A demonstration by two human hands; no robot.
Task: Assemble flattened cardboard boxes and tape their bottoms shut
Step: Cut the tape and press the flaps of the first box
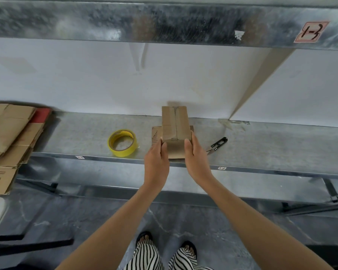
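**Both hands hold the small box over the worktop**

Nearest to us we see striped trousers (144, 256) and dark sandals (187, 248) on the grey floor (242, 230). Two bare arms reach forward from there.

The left hand (157, 162) and the right hand (196, 162) meet at the near edge of the metal worktop (76, 133). Both grasp the near end of a small assembled cardboard box (176, 123), one hand on each side. The fingers (164, 149) curl around its corners, with the thumbs lying on the near face. The box is in the middle of the worktop, and a seam runs from near to far along its top face. Below it lies a flat cardboard piece (156, 135) that shows at the left of the box. We cannot tell whether the box rests on it or is lifted.

A yellow tape roll (122, 143) lies flat on the worktop, left of the box and apart from it. Small black snips (217, 145) lie to the right, near the right hand. At the far left a stack of flattened boxes (10, 133) hangs over the worktop's edge.

Behind all this stands a white wall (86, 78). Above it is a metal upper shelf (164, 22) with a pink label (310, 32) on the right.
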